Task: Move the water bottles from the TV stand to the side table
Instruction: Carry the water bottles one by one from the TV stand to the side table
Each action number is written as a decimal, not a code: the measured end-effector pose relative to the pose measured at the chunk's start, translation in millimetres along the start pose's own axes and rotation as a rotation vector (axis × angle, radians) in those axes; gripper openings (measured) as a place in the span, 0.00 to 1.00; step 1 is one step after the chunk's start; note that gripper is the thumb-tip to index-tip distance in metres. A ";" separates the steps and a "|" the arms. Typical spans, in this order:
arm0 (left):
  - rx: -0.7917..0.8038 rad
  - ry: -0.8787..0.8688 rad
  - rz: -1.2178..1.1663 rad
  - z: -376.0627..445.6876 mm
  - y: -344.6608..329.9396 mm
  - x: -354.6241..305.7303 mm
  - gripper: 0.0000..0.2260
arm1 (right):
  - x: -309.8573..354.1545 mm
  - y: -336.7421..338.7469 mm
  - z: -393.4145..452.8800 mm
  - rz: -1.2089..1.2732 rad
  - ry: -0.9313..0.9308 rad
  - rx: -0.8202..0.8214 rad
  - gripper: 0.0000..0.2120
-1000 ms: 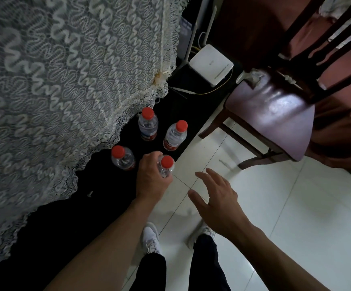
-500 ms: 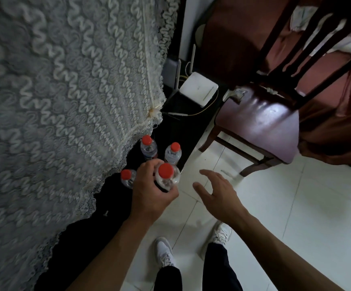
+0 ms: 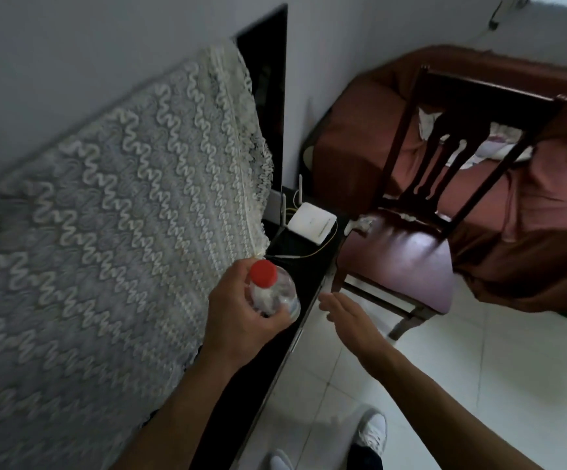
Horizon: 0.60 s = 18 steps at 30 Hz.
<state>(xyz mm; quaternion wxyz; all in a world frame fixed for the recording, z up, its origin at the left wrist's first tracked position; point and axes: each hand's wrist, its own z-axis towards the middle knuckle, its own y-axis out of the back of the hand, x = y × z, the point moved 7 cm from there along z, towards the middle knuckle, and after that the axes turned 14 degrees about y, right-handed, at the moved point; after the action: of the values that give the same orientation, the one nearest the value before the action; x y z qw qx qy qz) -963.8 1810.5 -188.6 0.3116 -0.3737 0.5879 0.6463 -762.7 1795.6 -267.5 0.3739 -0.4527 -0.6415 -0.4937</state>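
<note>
Above stand, bottle (image 3: 273, 293) in left hand (image 3: 241, 313)

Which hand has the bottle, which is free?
The left hand grips the red-capped water bottle; the right hand is open, flat and empty beside it.

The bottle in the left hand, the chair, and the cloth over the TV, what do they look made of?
Bottle: clear, thin plastic by its see-through wall, with a matte red plastic-looking cap, gripped by the left hand. Chair: dark wood, probably varnished, since the seat shows a glossy sheen. Cloth: white lace, openwork with wavy patterns and a scalloped edge.
</note>
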 end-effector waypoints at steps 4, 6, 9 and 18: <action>0.003 -0.028 -0.016 -5.5 22.0 -37.1 0.25 | 17.7 7.5 -11.9 0.120 -0.074 0.008 0.23; 0.004 -0.041 -0.037 -10.5 31.2 -50.4 0.25 | 24.1 10.6 -18.4 0.199 -0.138 0.015 0.25; 0.007 -0.066 -0.071 -15.5 39.9 -63.3 0.25 | 32.4 18.5 -27.1 0.312 -0.169 -0.010 0.24; 0.151 -0.131 -0.158 -24.7 9.3 -84.9 0.26 | 13.9 51.6 -66.4 0.429 -0.200 -0.176 0.26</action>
<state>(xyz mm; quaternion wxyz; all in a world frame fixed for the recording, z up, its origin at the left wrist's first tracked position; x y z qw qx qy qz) -924.1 1788.0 -112.3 0.4266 -0.3514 0.5820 0.5965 -715.8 1739.3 -223.9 0.3640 -0.6559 -0.5190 -0.4098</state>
